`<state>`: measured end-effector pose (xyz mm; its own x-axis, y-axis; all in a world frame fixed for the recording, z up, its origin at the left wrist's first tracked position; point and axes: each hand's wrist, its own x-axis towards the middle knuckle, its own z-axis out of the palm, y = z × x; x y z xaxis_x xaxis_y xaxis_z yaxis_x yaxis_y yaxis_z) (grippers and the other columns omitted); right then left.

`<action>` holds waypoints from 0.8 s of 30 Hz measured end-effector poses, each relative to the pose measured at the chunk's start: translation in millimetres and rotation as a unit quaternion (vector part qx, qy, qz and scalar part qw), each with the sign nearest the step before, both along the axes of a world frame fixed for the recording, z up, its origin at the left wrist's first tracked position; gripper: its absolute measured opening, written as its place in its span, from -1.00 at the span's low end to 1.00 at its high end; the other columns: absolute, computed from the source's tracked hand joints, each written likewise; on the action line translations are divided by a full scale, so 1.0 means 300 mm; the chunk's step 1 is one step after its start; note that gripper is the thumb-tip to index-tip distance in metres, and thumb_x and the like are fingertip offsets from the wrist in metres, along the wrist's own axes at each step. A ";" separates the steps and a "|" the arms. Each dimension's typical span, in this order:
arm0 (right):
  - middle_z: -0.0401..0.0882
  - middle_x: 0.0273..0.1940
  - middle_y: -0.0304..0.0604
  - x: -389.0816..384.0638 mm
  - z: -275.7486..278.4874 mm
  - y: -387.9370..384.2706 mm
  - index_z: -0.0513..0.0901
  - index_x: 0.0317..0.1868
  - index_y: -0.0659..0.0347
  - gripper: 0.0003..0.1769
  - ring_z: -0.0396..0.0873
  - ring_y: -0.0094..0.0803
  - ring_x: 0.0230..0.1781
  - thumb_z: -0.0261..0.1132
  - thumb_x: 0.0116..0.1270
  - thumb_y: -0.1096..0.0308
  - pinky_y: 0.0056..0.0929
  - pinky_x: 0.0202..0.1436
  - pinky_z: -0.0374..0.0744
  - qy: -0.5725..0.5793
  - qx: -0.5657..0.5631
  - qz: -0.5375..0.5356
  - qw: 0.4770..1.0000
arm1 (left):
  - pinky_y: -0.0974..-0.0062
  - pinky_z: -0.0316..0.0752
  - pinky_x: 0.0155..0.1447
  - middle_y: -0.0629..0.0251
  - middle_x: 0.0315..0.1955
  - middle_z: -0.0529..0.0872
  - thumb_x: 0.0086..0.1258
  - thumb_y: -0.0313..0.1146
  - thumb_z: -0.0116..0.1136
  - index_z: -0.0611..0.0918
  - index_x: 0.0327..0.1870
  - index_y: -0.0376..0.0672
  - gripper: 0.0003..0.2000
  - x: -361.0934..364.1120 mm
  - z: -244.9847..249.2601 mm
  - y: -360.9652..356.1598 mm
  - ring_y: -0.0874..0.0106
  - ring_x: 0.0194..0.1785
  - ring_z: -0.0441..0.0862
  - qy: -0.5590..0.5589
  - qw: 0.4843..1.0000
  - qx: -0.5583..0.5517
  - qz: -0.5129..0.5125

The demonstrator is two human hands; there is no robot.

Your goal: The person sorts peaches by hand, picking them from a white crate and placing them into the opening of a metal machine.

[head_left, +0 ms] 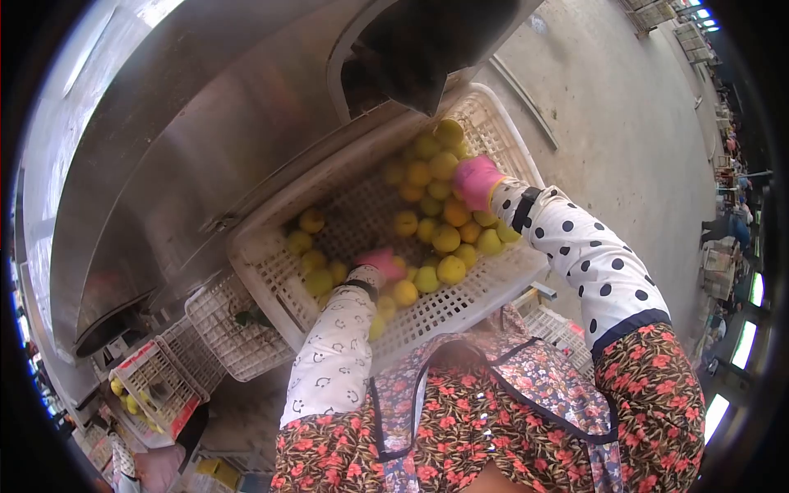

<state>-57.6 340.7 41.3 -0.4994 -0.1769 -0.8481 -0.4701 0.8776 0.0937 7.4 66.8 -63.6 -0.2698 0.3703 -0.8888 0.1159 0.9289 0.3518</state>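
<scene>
The person wears a dark blouse (657,386) printed with coral-red flowers and tan leaves. Over it goes an apron (551,390) in muted blue-grey with small pale and pinkish blossoms, its edges bound in dark piping. The right oversleeve (604,275) is white with large black polka dots, ends in a navy band near the elbow and has a black strap (524,209) at the wrist. The left oversleeve (329,361) is white with little dark smiley faces, its wrist band (360,287) dark. Pink gloves (475,181) cover both hands, the right one yellow-edged.
</scene>
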 end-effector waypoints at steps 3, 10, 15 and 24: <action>0.71 -0.03 -0.11 0.053 0.071 0.042 0.70 0.13 0.06 -0.41 0.72 -0.21 -0.06 0.56 0.00 0.27 -0.23 -0.06 0.67 0.122 -0.169 -0.120 0.971 | 0.27 0.43 0.43 -0.09 0.26 0.59 -0.04 0.10 0.38 0.51 0.38 -0.12 -0.13 -0.017 0.015 0.015 0.06 0.32 0.56 -0.068 0.975 0.090 0.189; 0.61 0.19 -0.13 0.146 0.407 -0.018 0.41 0.47 0.27 -0.12 0.56 -0.37 0.22 0.52 0.09 0.38 -0.37 0.35 0.51 0.050 -0.605 -0.557 0.567 | 0.34 0.45 0.39 -0.06 0.23 0.60 -0.01 0.00 0.39 0.50 0.38 -0.18 -0.16 -0.010 0.011 0.114 0.16 0.29 0.59 0.025 1.000 0.007 0.004; 0.58 0.16 -0.05 0.014 0.522 -0.054 0.39 0.46 0.30 -0.11 0.60 -0.22 0.18 0.49 0.07 0.37 -0.35 0.35 0.48 0.244 -0.619 -0.482 0.570 | 0.31 0.53 -0.01 0.07 -0.19 0.75 0.18 -0.11 0.33 0.71 -0.11 -0.35 -0.56 0.048 -0.273 0.004 0.30 -0.17 0.64 -0.094 0.896 0.220 0.373; 0.51 0.26 0.14 -0.176 0.537 -0.138 0.46 0.38 0.27 -0.20 0.51 0.07 0.28 0.51 0.21 0.06 -0.11 0.36 0.49 0.466 -0.380 -0.245 0.760 | 0.24 0.44 0.40 -0.03 0.24 0.64 0.13 0.11 0.42 0.43 0.45 -0.20 -0.12 -0.179 0.104 0.154 0.11 0.32 0.58 0.010 0.952 0.085 0.295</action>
